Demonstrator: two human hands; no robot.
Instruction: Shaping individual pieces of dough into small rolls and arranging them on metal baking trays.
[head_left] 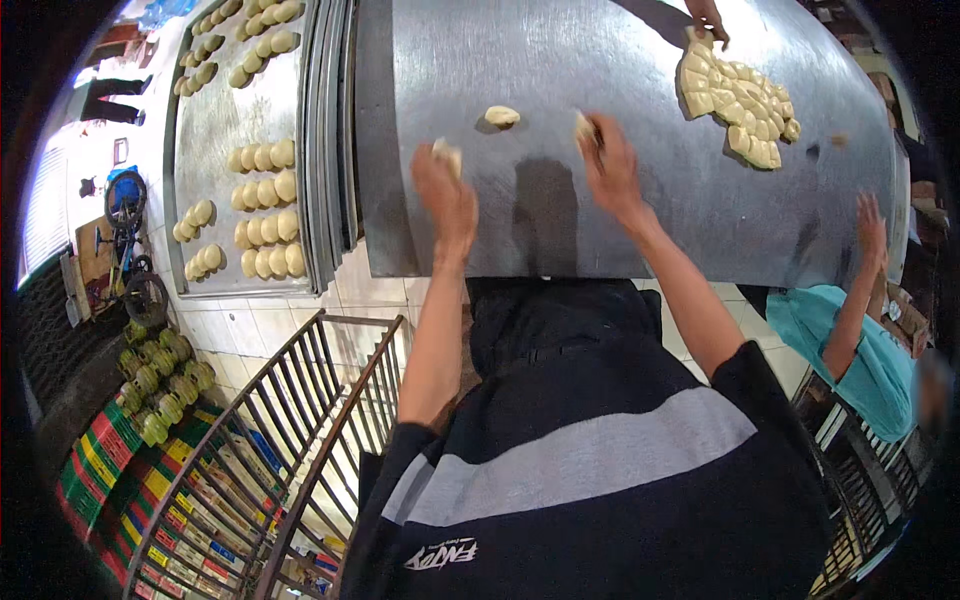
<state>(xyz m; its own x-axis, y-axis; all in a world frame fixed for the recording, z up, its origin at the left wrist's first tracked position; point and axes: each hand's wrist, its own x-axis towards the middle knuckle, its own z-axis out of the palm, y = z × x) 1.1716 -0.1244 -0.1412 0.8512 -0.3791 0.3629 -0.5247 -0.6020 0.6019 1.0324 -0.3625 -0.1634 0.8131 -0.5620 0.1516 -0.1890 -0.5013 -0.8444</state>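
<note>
Both of my hands are raised over a metal worktable (440, 60). My left hand (447, 205) is closed around a pale dough piece (447, 158), which shows at the fingertips. A second dough piece (583, 128) pokes out from the fingers of my right hand (613, 170), slightly blurred by motion. Between the hands, a single dough lump (502, 117) lies on the metal, touched by neither. To the right, beyond my right hand, a flat cluster of cut dough pieces (735, 95) rests on the same table.
On the left, a tray (210, 120) bears rows of dough balls (265, 190), beside stacked tray edges (330, 130). Another person's hand (706, 18) touches the cluster's far end. A person in teal (850, 350) stands at right. A metal rack (300, 400) is at lower left.
</note>
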